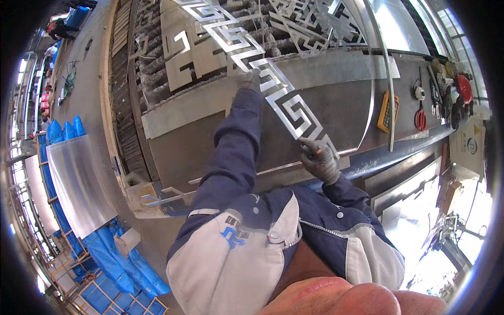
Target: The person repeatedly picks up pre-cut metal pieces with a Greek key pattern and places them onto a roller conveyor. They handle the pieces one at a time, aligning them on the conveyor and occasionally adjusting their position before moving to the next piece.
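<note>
Your right hand (320,160) clenches its gloved fingers on the near end of the long silver cut-metal strip with a square key pattern (273,86); your left hand (249,80) grips it farther along, above the grey steel surface (341,105). Beyond lie an orange handheld calculator (387,111), red-handled scissors (420,118) and blue tarpaulin bundles (121,262) on the floor.

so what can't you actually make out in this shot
- Head view: where the cut metal strip ends at the top; it merges with other cut-out panels beyond.
- Left hand: its fingers are hidden under the glove's back, so the grip is unclear.
- Right hand: its palm side faces away.
- Small tools at the bench's right end: too small and bent by the fisheye rim.
- Lower edge: the person's jacket blocks the bench front.
</note>
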Demonstrator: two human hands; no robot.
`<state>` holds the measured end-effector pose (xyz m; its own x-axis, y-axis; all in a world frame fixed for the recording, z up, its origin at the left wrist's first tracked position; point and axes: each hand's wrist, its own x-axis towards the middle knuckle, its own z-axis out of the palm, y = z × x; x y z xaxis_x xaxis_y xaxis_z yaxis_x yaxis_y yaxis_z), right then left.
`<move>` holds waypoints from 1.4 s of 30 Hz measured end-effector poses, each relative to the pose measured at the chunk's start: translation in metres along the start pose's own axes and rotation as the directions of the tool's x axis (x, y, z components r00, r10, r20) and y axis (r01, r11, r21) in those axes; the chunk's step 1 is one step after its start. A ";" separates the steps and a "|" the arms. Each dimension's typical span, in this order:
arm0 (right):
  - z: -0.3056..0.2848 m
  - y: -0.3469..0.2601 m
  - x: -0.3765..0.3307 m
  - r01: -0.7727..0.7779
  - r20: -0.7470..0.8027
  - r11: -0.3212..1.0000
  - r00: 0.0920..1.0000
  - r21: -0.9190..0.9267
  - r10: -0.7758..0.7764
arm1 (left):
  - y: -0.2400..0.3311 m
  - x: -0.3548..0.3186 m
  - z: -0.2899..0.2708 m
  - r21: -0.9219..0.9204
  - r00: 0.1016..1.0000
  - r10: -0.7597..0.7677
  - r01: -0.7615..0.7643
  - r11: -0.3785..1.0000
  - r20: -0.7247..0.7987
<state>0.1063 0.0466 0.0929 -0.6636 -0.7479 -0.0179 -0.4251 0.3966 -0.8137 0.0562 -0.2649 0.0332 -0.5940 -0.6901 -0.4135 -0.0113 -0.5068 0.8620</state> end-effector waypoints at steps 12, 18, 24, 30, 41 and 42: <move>0.007 0.015 0.013 0.367 -0.204 0.755 0.815 -0.543 -0.542 | 0.040 0.002 0.028 -0.140 0.911 0.272 -0.239 0.961 0.311; 0.011 0.013 0.017 0.071 0.038 0.994 0.997 -0.082 -0.068 | 0.045 0.027 0.055 0.128 0.956 0.211 -0.240 0.962 0.203; 0.034 0.011 0.009 0.275 -0.113 0.882 0.933 -0.383 -0.340 | 0.041 0.028 0.052 -0.141 0.917 0.386 -0.371 0.918 0.100; 0.026 0.007 0.011 0.411 -0.095 0.868 0.888 -0.279 -0.451 | 0.037 0.037 0.014 -0.003 0.945 0.313 -0.314 0.950 0.093; 0.051 0.005 0.002 0.296 -0.039 0.936 0.951 -0.190 -0.308 | 0.019 0.045 -0.012 0.024 0.960 0.233 -0.240 0.971 0.154; 0.052 0.009 0.004 0.301 -0.044 0.914 0.945 -0.270 -0.325 | 0.015 0.047 -0.016 0.000 0.971 0.170 -0.173 0.985 0.168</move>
<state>0.1315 0.0200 0.0554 -0.5162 -0.8118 0.2729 -0.7551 0.2810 -0.5923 0.0411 -0.3133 0.0224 -0.7138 -0.6695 -0.2053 0.0913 -0.3797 0.9206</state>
